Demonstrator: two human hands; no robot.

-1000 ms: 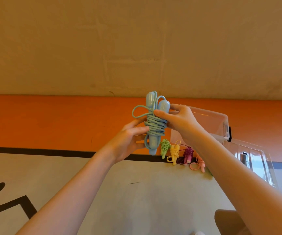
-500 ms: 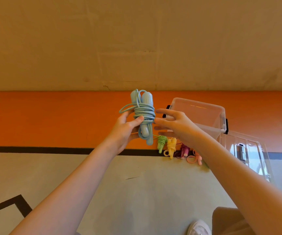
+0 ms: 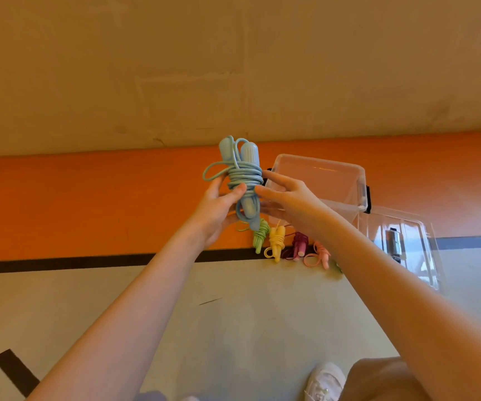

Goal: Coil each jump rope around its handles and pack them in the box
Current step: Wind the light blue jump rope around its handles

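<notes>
Blue jump rope [image 3: 243, 180] in left hand [image 3: 219, 206], 4 coiled ropes [image 3: 288, 246] on floor, 1 box [image 3: 320, 180]

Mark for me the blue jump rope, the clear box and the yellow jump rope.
blue jump rope [image 3: 245, 176]: head view, on the coiled cord around its handles.
clear box [image 3: 317, 164]: head view, on its far rim.
yellow jump rope [image 3: 277, 237]: head view, on its wrapped middle.

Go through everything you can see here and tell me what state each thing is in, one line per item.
Blue jump rope: coiled around its handles, one loop loose, held up.
Left hand: grips the blue bundle.
Right hand: fingers straight, tips at the coil.
Clear box: open, nothing visible inside.
Lid: off, beside the box.
Green jump rope, yellow jump rope, purple jump rope, pink jump rope: coiled, on the floor, unpacked.
</notes>
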